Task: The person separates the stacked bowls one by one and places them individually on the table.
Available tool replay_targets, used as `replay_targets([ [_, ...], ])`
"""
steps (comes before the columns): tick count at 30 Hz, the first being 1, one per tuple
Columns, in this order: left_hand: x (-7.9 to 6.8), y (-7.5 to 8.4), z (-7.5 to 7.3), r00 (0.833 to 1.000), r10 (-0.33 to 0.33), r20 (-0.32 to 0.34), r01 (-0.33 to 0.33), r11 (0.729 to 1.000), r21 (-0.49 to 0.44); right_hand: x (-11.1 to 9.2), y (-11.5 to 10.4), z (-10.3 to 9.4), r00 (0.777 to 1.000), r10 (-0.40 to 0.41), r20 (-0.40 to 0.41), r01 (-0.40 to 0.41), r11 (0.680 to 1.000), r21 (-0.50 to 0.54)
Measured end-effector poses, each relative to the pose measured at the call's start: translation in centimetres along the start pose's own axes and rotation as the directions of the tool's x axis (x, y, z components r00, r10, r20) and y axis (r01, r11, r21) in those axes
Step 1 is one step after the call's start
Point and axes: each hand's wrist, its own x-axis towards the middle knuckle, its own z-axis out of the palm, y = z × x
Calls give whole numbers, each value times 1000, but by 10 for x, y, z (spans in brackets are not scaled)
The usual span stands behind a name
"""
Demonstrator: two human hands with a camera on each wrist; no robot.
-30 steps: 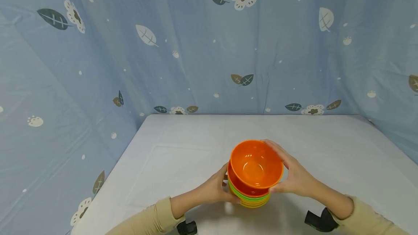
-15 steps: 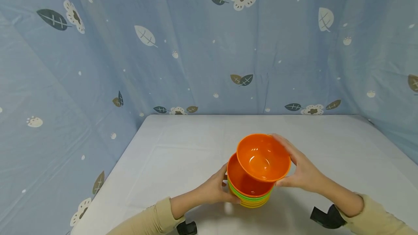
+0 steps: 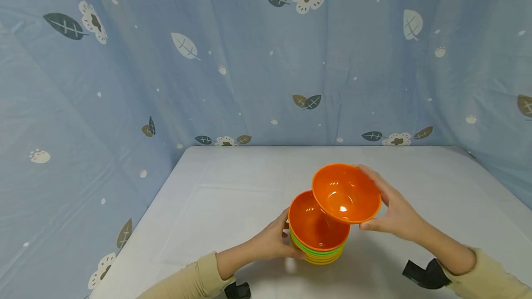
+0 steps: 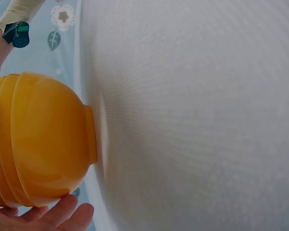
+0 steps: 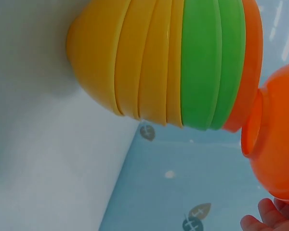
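A stack of nested bowls stands on the white table, yellow bowls [image 5: 101,57] at the bottom, green bowls [image 5: 202,62] above them and an orange bowl [image 3: 309,220] on top. My left hand [image 3: 272,241] grips the stack's left side, thumb toward me and fingers round the far side. Up and to the right, my right hand [image 3: 392,211] pinches a second orange bowl [image 3: 347,193] by its right side. That bowl is tilted, and in the head view it overlaps the stack's top right edge. Its foot appears close to the stack's rim in the right wrist view; contact is unclear.
The white cloth-covered table [image 3: 232,188] spreads around the stack. Behind and to the left hangs a blue curtain [image 3: 249,59] with leaves and flowers. Black wrist devices [image 3: 428,275] sit below both forearms.
My right hand has carried its orange bowl up and to the right, away from the stack, uncovering more of the orange bowl below. The left hand and the stack have stayed put.
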Motion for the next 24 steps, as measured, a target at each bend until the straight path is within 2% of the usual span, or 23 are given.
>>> replay_targets([
  [12,-1,1,2,1000,-15,-5,15,1000,-18,-4,8,-9,999,11,-50,-14,999,-52],
  [24,-2,2,6,1000,-19,-11,19,1000,-14,-6,16,-19,996,5,-92,-8,1000,-27],
])
